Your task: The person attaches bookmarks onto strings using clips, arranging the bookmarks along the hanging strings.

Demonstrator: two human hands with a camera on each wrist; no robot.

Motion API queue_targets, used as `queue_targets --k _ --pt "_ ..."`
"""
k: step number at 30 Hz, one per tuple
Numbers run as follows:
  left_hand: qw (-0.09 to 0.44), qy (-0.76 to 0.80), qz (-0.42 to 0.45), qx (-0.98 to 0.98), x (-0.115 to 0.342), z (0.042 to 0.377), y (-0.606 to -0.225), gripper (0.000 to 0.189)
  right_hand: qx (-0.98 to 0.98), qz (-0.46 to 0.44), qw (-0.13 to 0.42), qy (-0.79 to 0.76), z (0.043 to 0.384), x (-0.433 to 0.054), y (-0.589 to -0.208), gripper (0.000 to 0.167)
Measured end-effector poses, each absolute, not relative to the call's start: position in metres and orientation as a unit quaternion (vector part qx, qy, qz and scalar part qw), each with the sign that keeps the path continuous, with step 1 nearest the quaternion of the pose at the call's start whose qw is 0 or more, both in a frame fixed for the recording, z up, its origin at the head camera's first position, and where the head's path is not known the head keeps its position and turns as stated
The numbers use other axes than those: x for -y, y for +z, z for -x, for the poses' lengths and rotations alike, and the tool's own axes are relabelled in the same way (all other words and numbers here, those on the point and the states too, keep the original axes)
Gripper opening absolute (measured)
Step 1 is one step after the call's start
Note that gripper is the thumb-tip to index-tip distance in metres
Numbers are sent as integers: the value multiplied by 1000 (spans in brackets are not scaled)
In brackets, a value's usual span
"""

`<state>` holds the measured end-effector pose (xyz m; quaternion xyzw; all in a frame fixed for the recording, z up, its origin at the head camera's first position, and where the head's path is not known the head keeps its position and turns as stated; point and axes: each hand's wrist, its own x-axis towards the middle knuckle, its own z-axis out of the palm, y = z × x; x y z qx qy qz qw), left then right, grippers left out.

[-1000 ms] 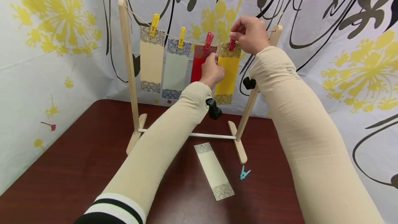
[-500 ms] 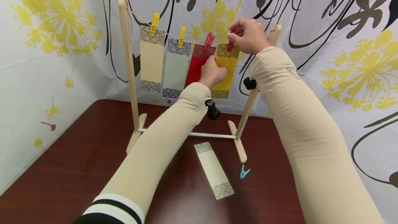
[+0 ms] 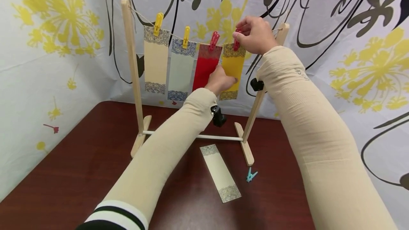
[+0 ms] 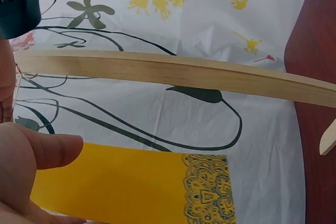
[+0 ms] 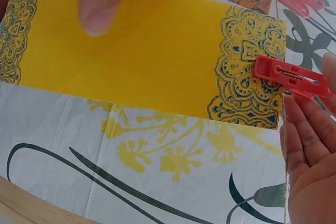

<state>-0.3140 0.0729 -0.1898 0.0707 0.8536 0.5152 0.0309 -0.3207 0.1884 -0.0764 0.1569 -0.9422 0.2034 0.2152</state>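
A yellow card point(image 3: 230, 72) with lace-patterned ends hangs on the string, a red clothespin point(image 5: 281, 73) biting its top edge. My right hand point(image 3: 256, 35) pinches the handle end of that clothespin between thumb and fingers. Lower down, my left hand point(image 3: 220, 81) is at the card's left side. Its thumb point(image 4: 60, 150) sticks out straight over the card's face, and its other fingers are partly hidden. Beside it hangs a red card point(image 3: 206, 65) under another red clothespin point(image 3: 214, 41), its lower part covered by my left hand.
Cream point(image 3: 156, 61) and pale blue point(image 3: 181, 70) cards hang from yellow clothespins at left. A wooden frame point(image 3: 133, 70) carries the string. On the dark table point(image 3: 80, 173) lie a cream card point(image 3: 220, 173) and a light blue clothespin point(image 3: 251, 175). Patterned cloth point(image 3: 345, 63) stands behind.
My left hand has slid down along the yellow card, its thumb now sticking out. The red and yellow cards have swung a little. My right hand stays at the red clothespin.
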Motion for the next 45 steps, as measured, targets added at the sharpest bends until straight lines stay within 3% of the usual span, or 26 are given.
queue_targets --k 7,16,27,45 --pt "61 514 -70 -853 -73 312 -198 84 940 -160 215 212 321 -187 -76 42" --pt "61 512 -74 -854 -72 308 -204 83 931 -160 238 226 315 -190 -76 40" --pt "66 520 -108 -845 -62 302 -227 47 919 -168 260 243 298 -201 -87 40" --pt "86 472 -140 -866 -52 288 -256 73 886 -216 303 277 274 -221 -136 28"
